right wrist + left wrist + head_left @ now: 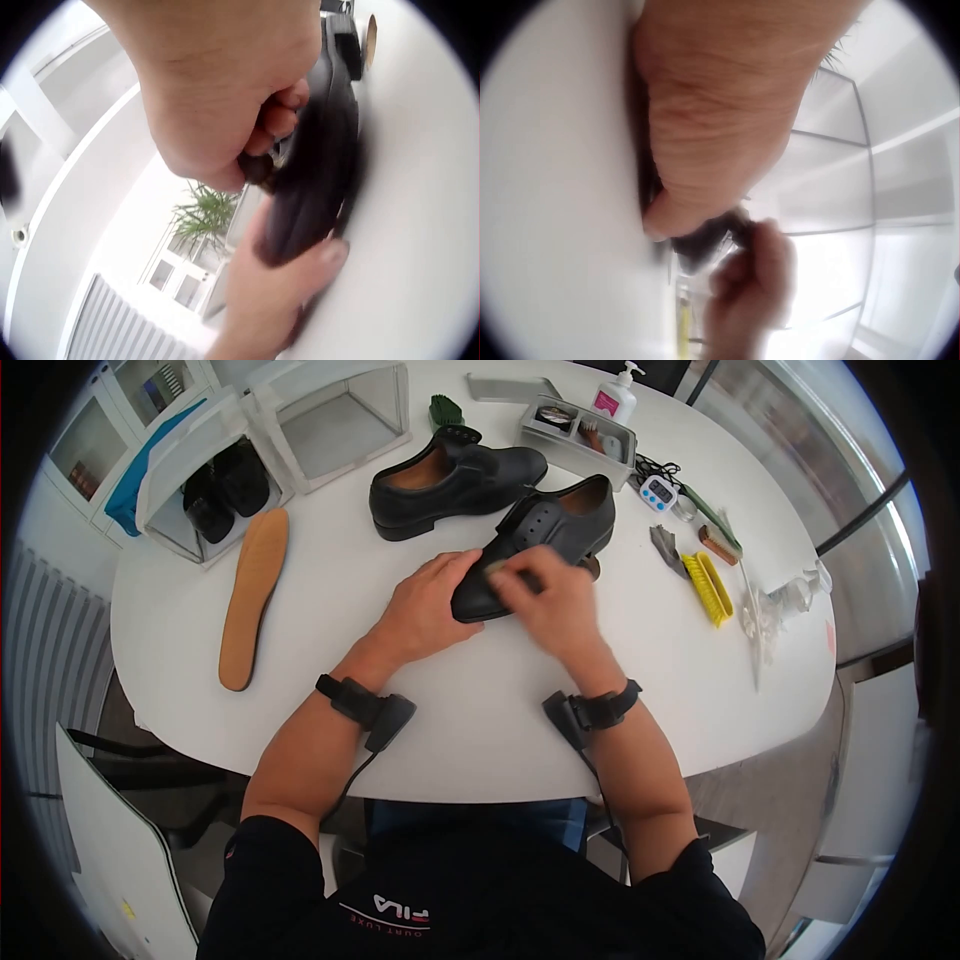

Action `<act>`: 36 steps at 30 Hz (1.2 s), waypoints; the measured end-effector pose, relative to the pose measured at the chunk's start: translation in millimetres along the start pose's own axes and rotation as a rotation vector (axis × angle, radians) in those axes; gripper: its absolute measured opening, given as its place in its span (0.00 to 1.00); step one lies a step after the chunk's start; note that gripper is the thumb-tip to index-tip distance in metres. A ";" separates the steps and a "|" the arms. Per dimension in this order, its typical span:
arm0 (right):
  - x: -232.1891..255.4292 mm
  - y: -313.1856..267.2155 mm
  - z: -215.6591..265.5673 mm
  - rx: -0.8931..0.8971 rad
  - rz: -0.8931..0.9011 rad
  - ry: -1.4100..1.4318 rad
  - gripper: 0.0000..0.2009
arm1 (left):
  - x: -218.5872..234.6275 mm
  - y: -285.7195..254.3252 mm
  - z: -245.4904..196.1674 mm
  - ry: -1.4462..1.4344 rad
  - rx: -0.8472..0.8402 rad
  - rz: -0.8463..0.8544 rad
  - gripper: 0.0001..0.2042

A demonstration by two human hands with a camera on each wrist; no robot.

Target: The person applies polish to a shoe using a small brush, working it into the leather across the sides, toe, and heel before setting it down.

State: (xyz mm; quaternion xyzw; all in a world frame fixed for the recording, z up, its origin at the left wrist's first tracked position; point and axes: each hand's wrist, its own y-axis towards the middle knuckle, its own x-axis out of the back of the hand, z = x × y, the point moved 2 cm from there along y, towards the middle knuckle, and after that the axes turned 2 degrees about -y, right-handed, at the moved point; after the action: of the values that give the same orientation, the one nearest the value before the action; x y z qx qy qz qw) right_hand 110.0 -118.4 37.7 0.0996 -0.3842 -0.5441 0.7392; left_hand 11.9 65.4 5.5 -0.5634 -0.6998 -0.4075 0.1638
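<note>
A black leather shoe lies on the white table, its toe towards the person. The left hand grips the toe from the left side; its thumb shows low on the shoe in the right wrist view. Between thumb and curled fingers, the right hand pinches a small brush-like tool, its light tip at the shoe's upper near the toe. The right hand is blurred. In the left wrist view, the left hand covers most of the shoe.
Behind stands a second black shoe. A tan insole lies left, near clear-sided boxes with dark shoes in one. Right are a grey organizer, a timer, a yellow brush and crumpled plastic; farther back, a pump bottle.
</note>
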 end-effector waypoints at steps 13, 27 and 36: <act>-19.9 -3.1 27.7 0.057 0.337 -0.019 0.10 | -1.8 -0.5 1.0 -0.138 0.170 0.124 0.64; 6.8 7.5 19.5 -0.077 0.409 -0.181 0.09 | -1.0 -1.3 -0.5 -0.169 0.229 0.090 0.61; 9.6 1.2 12.9 -0.070 0.398 -0.071 0.09 | -3.9 -1.3 -3.4 0.034 -0.024 0.023 0.45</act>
State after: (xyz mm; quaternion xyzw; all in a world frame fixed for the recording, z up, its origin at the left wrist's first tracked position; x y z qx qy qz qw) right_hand 103.3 -122.9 51.6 -0.0230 -0.4030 -0.4034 0.8212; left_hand 11.2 60.1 4.4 -0.5662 -0.6855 -0.4235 0.1738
